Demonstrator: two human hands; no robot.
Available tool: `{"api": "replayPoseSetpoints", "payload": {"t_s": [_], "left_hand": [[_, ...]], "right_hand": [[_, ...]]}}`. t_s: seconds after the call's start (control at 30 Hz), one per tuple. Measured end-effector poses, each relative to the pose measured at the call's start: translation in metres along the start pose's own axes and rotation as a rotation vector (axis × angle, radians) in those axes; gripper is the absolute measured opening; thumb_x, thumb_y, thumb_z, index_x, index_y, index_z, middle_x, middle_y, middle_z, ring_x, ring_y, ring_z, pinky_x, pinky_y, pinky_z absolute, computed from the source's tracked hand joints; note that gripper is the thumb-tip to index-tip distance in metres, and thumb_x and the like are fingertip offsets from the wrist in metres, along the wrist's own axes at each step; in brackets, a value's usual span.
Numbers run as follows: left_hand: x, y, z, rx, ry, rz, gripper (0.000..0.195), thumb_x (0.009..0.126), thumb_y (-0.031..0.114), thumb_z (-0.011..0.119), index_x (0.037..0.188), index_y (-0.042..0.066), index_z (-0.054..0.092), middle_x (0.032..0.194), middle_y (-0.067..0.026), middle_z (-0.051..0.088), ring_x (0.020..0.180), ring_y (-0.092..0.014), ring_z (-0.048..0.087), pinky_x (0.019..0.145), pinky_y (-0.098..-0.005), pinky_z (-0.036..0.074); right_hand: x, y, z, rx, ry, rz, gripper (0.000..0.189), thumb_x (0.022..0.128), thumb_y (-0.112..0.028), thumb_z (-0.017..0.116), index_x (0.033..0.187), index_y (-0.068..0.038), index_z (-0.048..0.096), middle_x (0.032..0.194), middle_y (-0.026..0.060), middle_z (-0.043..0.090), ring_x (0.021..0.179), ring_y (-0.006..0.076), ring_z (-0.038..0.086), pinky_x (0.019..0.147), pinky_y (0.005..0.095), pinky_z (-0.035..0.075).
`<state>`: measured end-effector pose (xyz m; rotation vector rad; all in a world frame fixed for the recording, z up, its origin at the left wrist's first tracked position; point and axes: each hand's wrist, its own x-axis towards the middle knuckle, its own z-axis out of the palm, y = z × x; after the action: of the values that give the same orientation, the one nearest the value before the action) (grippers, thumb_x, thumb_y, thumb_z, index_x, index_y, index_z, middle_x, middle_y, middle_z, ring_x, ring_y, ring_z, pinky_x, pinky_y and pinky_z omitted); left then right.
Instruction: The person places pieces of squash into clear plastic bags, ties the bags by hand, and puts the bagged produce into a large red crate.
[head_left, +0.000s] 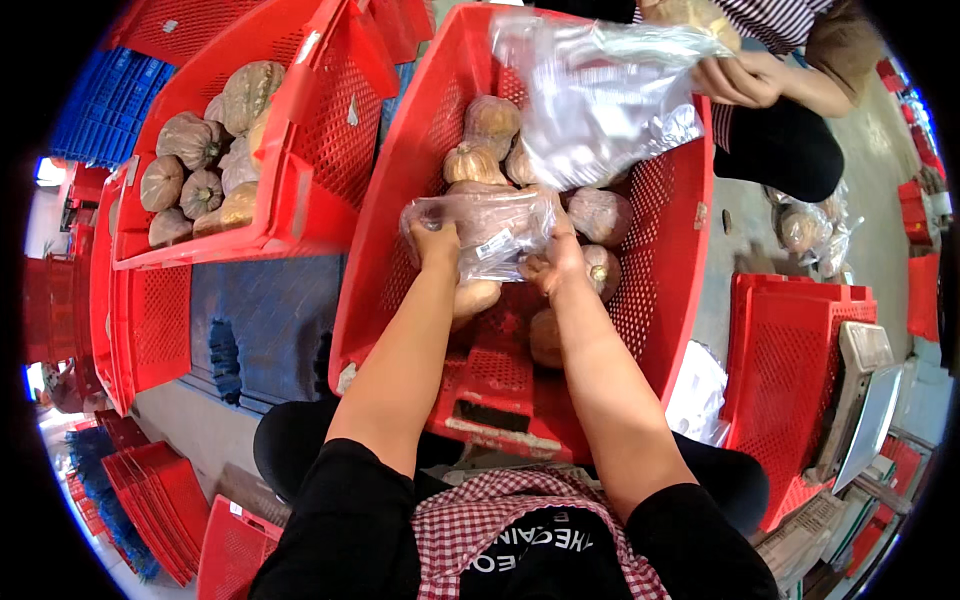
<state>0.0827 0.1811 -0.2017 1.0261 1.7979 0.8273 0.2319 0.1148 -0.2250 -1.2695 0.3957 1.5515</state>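
Both my hands hold a clear plastic bag (487, 225) over a red plastic crate (360, 300). My left hand (437, 244) grips the bag's left side, and my right hand (559, 259) has its lower right side. The bag bears a small printed label, and brownish pumpkin shows through or behind it; I cannot tell whether one is inside. Several pumpkins lie in the crate around my hands, among them an orange-brown pumpkin (474, 163) above the bag and a pinkish-brown pumpkin (598, 215) to its right.
Across the crate, a co-worker's hand (739, 79) holds another clear plastic bag (607, 97) over the crate's far side. A second red crate (262, 240) with several pumpkins stands at upper left. Bagged pumpkins (806, 225) lie on the floor at right, beyond a red crate (780, 360) beside a scale (855, 390).
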Motion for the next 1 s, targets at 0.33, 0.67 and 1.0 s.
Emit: {"api": "replayPoseSetpoints", "payload": {"t_s": [0.33,0.67,1.0], "left_hand": [[0.079,-0.019,0.029,-0.123,-0.567,-0.504,0.095,0.071,0.051,0.060,0.135,-0.002,0.015,0.133,-0.0215,0.030,0.119,-0.036,0.035,0.091,-0.0582,0.030],[0.013,0.020,-0.010,-0.670,-0.533,-0.146,0.060,0.077,0.019,0.065,0.126,0.012,0.031,0.115,-0.0061,0.047,0.098,-0.019,0.051,0.079,-0.0337,0.046],[-0.097,0.127,-0.102,-0.848,-0.727,0.596,0.070,0.071,0.029,0.069,0.127,0.004,0.034,0.121,-0.0088,0.045,0.109,-0.023,0.047,0.089,-0.0370,0.043]], "right_hand": [[0.029,-0.009,0.058,-0.665,0.235,-0.120,0.064,0.082,-0.042,0.048,0.106,0.017,0.047,0.096,0.0228,0.060,0.092,0.0353,0.057,0.071,0.0433,0.047],[-0.051,-0.010,0.072,0.076,-0.115,-0.543,0.034,0.083,-0.016,0.053,0.113,-0.003,0.047,0.103,0.0087,0.056,0.090,0.0192,0.054,0.078,0.0321,0.045],[-0.296,-0.034,0.063,-0.147,-0.763,-0.918,0.080,0.062,-0.006,0.075,0.128,-0.002,0.029,0.119,0.0093,0.046,0.111,0.0190,0.045,0.091,0.0329,0.041]]}}
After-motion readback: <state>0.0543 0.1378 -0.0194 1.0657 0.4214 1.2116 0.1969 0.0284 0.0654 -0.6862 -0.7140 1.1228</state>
